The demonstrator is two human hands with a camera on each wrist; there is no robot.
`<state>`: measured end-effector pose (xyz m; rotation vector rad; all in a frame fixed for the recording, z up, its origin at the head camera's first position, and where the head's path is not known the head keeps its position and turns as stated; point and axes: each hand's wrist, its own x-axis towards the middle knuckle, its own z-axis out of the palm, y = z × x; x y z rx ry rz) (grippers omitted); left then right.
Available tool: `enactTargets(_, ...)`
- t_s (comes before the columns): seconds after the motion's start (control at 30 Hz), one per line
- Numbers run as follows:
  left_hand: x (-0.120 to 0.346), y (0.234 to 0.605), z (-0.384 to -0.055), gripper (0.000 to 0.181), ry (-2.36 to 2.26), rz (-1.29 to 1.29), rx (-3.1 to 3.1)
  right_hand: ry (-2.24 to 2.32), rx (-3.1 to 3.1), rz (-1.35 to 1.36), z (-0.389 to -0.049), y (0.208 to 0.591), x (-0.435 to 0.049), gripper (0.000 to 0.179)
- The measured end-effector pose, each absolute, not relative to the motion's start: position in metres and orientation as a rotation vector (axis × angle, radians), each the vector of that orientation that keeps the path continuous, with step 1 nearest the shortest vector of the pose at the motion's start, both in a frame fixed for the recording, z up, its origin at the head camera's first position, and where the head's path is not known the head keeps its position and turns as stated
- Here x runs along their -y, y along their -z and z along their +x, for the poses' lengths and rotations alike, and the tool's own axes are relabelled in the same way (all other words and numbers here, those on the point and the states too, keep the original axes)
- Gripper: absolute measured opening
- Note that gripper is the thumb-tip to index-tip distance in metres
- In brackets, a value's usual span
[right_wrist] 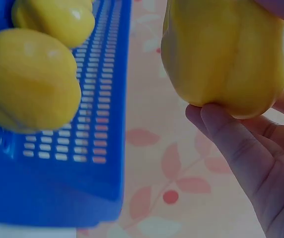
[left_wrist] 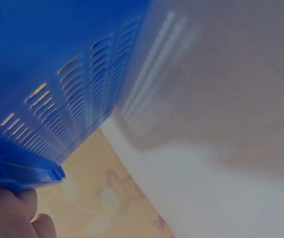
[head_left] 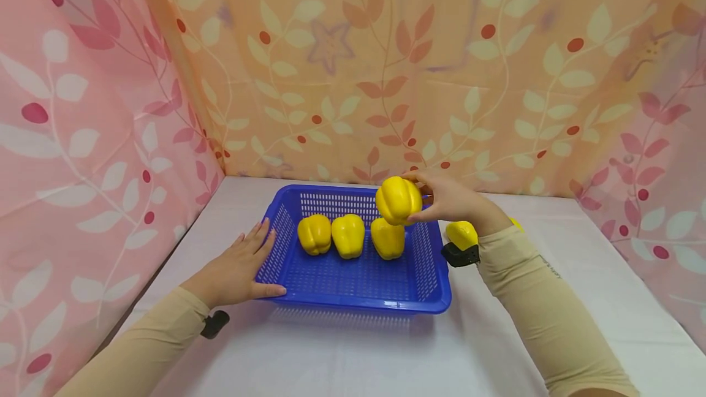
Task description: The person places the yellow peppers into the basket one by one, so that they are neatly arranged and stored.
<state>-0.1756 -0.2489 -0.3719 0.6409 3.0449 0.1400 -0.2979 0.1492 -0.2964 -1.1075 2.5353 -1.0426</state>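
Right hand is pinching a pepper between thumb and fingers, holding it raised by the far right part of the basket; head view is showing it overlapping one of three peppers lying in a row inside. Left hand is resting on the basket's left rim, fingers spreading, thumb reaching the near corner. Another yellow thing is sitting on the table, right of the basket, partly hidden by the right arm.

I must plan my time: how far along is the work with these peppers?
Apparently done: three yellow peppers lie in the blue basket. In progress: the right hand holds a fourth pepper, raised. Perhaps remaining: yellow things partly hidden behind the right sleeve.
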Motion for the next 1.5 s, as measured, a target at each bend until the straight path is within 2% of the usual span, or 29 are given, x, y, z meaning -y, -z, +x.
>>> enactTargets(0.23,0.25,0.374,-0.175,0.112,-0.141,0.642,-3.048,1.027,-2.483,-1.205,-0.294,0.303,-0.125,0.076)
enactTargets(0.53,0.25,0.373,-0.176,0.11,-0.162,0.636,-3.039,0.978,-2.475,-1.213,-0.288,0.309,-0.099,0.08)
enactTargets(1.5,0.248,0.37,-0.175,0.11,-0.146,0.652,-3.04,0.748,-2.412,-1.299,-0.279,0.339,-0.033,0.076)
